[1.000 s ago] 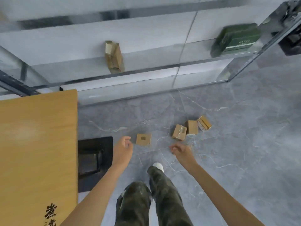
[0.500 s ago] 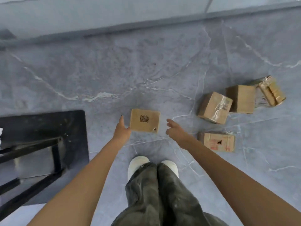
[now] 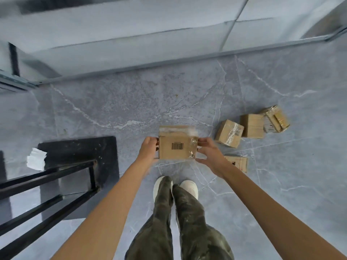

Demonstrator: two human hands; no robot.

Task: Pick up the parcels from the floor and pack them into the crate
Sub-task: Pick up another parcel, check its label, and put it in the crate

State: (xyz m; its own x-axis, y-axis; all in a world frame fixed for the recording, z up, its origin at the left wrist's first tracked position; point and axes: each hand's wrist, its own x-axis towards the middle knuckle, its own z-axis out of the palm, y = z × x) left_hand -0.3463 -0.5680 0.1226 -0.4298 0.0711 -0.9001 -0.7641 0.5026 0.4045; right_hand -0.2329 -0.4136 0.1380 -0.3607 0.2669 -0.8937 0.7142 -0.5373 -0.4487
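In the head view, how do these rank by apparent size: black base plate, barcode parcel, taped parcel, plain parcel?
1. black base plate
2. barcode parcel, held, maybe nearer the camera
3. taped parcel and plain parcel look alike; no ranking

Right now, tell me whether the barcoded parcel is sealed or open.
Sealed: the barcoded parcel shows closed faces, with clear tape across its far edge and right side and no flap lifted.

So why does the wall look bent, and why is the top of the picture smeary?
Head view: the wide-angle lens bows the wall's skirting; also in the head view, the top left is smeared, probably by motion; the barcoded parcel between the left hand and right hand is sharp, its tape glaring white.
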